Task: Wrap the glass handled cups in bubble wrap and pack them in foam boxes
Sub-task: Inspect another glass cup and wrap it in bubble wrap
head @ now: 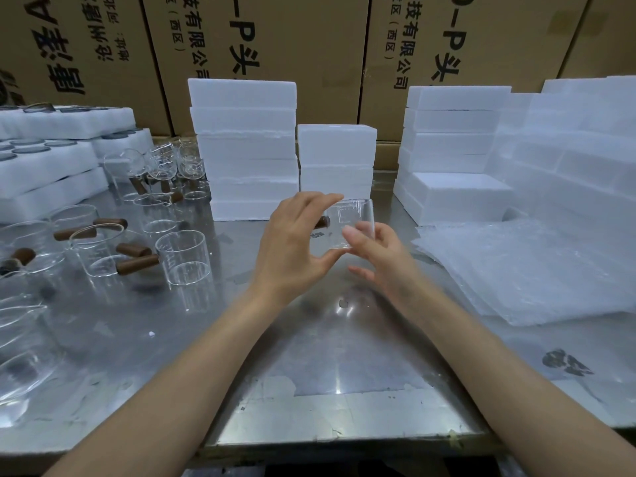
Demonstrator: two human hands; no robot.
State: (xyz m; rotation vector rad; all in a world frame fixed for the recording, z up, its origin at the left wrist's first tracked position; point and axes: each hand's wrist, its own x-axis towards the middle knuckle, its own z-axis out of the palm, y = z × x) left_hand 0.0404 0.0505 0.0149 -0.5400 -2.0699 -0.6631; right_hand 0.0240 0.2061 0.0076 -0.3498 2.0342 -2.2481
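Nearest me runs the scuffed stainless-steel bench (337, 373), with both forearms reaching out over it. Above its middle I hold one clear glass cup with a brown wooden handle (354, 223), tipped on its side and lifted off the metal. My left hand (292, 249) pinches it from the left, thumb under the lower edge and fingers (320, 201) curled over the top, near where the handle juts out behind. My right hand (378, 256) steadies the near rim with its fingertips, the lower fingers loosely spread and touching nothing.

More clear glass cups with wooden handles (137, 249) wait to my left, and the pile of translucent bubble-wrap sheets (523, 266) lies to my right. Stacks of white foam boxes (246, 149) stand behind.

As I judge it, the step is getting this cup onto a sheet. To do it well I should keep hold of the glass body, not the handle, carry it low across to the pile, and lay it near one edge with the handle lying flat, so the wrap rolls evenly and covers that joint.
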